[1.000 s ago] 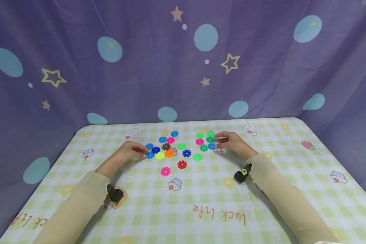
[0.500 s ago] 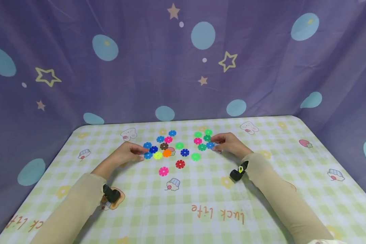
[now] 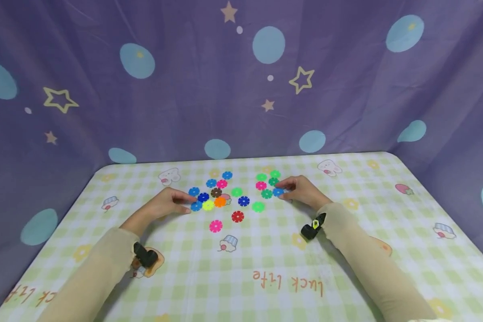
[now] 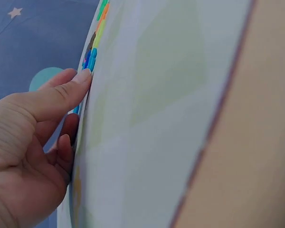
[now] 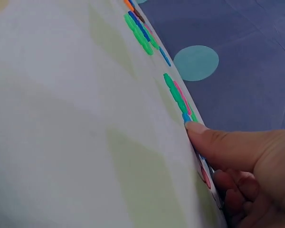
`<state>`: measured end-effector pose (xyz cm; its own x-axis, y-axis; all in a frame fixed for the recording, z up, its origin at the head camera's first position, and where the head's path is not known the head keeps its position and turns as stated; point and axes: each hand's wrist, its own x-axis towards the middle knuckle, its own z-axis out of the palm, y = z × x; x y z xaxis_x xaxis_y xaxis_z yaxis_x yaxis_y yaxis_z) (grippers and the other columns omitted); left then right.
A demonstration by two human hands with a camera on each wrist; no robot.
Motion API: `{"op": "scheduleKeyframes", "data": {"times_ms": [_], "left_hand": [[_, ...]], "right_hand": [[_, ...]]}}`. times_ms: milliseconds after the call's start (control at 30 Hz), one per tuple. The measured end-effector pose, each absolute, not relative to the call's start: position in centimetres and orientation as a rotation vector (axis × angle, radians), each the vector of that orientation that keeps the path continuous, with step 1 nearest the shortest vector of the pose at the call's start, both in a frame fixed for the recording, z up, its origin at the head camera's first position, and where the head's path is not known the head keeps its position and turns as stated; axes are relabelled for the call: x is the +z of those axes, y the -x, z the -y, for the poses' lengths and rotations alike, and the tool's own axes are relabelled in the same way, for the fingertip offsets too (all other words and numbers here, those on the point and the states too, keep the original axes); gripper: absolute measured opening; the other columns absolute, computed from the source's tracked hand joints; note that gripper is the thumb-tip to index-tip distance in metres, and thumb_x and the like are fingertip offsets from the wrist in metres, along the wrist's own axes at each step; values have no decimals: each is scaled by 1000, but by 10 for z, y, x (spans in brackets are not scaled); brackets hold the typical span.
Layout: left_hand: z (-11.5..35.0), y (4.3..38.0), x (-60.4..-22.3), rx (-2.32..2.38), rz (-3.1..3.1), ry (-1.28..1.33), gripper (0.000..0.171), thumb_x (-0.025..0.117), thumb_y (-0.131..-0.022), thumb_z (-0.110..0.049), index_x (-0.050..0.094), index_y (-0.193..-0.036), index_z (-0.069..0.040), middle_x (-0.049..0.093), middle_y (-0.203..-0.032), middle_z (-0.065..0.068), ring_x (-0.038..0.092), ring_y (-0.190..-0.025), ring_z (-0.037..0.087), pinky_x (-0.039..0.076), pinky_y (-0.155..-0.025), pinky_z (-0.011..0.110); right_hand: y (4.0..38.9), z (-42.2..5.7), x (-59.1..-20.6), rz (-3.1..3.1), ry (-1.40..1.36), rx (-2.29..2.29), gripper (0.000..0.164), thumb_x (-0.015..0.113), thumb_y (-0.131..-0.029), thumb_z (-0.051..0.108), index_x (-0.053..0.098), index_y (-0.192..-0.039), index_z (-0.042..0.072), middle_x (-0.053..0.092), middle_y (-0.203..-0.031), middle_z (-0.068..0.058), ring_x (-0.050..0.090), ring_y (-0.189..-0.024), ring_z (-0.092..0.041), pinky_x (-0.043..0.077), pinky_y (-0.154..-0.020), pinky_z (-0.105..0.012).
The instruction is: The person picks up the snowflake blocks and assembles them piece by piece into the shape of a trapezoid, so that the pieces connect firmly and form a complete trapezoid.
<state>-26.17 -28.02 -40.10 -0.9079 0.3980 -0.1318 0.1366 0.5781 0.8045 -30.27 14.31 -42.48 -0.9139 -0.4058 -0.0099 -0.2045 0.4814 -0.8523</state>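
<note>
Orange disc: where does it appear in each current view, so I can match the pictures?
Head: orange disc below and left of centre, just right of the yellow disc.
Left wrist: orange disc near the top, left of centre, a thin edge-on strip.
Right wrist: orange disc at the top edge, slightly left of centre.
Shared landmark: the brown disc, close by in all three.

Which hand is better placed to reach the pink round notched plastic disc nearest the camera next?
Left hand, probably: it's much nearer that pink disc. The right hand is farther, with a light-green round notched plastic disc and a red one between.
</note>
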Motion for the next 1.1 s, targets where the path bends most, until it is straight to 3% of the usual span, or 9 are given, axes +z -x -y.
{"op": "scheduleKeyframes", "data": {"times_ms": [233, 533, 733, 900, 1100], "left_hand": [[281, 264, -403, 1234, -2537, -505, 35, 76, -79, -10, 68, -112, 0, 66, -113, 15, 57, -114, 32, 46, -95, 39], [280, 263, -404, 1256, -2491, -543, 32, 75, -79, -6, 68, -109, 3, 67, -109, 17, 60, -105, 29, 49, -83, 20], [285, 263, -406, 1271, -2456, -612, 35, 74, -81, -7, 67, -113, 1, 66, -111, 17, 61, -101, 16, 50, -82, 21], [288, 263, -408, 1287, -2448, -647, 34, 74, -81, -10, 67, -113, -1, 66, -111, 16, 62, -101, 14, 49, -84, 21], [288, 263, -409, 1305, -2432, -656, 33, 73, -82, -9, 67, -113, 1, 68, -106, 18, 64, -88, 12, 52, -75, 24]], "right_hand": [[303, -141, -424, -2550, 529, -1370, 30, 77, -78, 10, 70, -107, 6, 66, -96, -7, 52, -80, -17, 43, -72, -26], [300, -143, -425, -2511, 541, -1434, 27, 78, -78, 10, 66, -102, 3, 62, -93, -8, 51, -83, -20, 42, -74, -29], [301, -141, -423, -2545, 533, -1436, 28, 79, -76, 11, 67, -100, 6, 62, -90, -8, 51, -81, -21, 43, -73, -31], [302, -141, -423, -2553, 536, -1460, 28, 80, -75, 10, 69, -100, 6, 62, -89, -9, 52, -79, -21, 44, -72, -30], [301, -144, -422, -2506, 507, -1514, 27, 79, -76, 8, 70, -101, 4, 63, -87, -9, 54, -76, -19, 46, -68, -27]]}}
